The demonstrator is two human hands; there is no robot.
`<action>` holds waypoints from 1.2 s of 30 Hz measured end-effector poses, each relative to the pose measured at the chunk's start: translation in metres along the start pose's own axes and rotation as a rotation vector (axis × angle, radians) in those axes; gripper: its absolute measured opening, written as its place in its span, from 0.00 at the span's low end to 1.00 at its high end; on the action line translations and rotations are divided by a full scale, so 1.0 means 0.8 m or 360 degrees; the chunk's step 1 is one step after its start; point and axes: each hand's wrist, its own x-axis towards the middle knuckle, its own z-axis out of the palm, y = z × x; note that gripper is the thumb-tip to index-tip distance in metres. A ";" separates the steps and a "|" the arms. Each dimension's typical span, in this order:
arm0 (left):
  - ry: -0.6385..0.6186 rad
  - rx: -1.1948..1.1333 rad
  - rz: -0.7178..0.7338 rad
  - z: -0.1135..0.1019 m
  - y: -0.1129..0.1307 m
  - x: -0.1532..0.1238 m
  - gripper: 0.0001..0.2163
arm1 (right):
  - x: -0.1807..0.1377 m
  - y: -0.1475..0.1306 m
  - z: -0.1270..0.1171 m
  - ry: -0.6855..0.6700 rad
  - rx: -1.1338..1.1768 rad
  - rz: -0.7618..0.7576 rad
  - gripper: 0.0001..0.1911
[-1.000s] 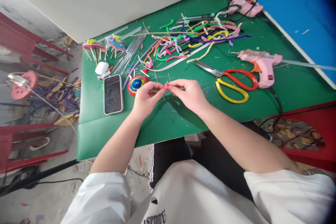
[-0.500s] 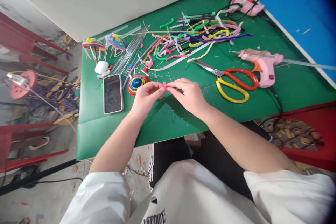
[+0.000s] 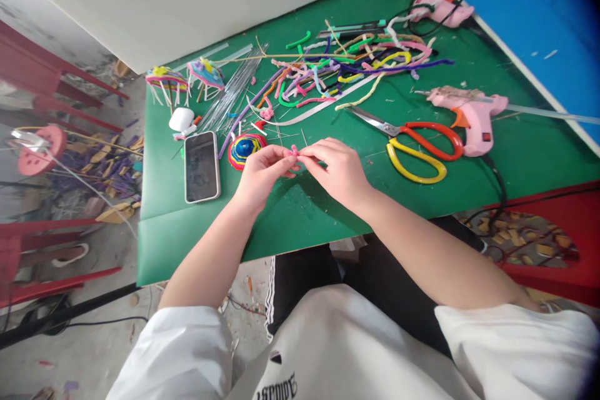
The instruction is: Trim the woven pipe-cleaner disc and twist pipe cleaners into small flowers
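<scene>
Between my fingertips is a short pink pipe cleaner piece, curled small and partly covered by the fingers. My left hand pinches it from the left, and my right hand pinches it from the right. Both hands hover just above the green table. Right behind my left hand lies a round, coloured disc with blue, yellow and red rings. A phone rests farther left. To the right of my right hand are scissors with one red and one yellow handle.
Loose pipe cleaners lie heaped at the back, beside thin metal wires. A pink glue gun sits at the right, its cord running off the front edge. Two small umbrella-like pieces and a white case are at the left.
The fingers have shifted slightly around the pink pipe cleaner piece, and the left hand's lower fingers show more. Everything on the table stays in place.
</scene>
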 end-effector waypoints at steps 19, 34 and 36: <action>0.0083 0.0150 0.0163 0.002 -0.006 0.002 0.07 | -0.002 0.001 -0.004 -0.0142 -0.0338 -0.0110 0.13; 0.0067 0.0499 0.0331 0.002 -0.005 0.000 0.04 | 0.012 0.002 -0.012 -0.0402 0.0786 0.0669 0.09; 0.0084 0.0568 0.0321 0.003 -0.005 -0.001 0.04 | 0.012 0.002 -0.010 -0.0432 0.0833 0.0729 0.08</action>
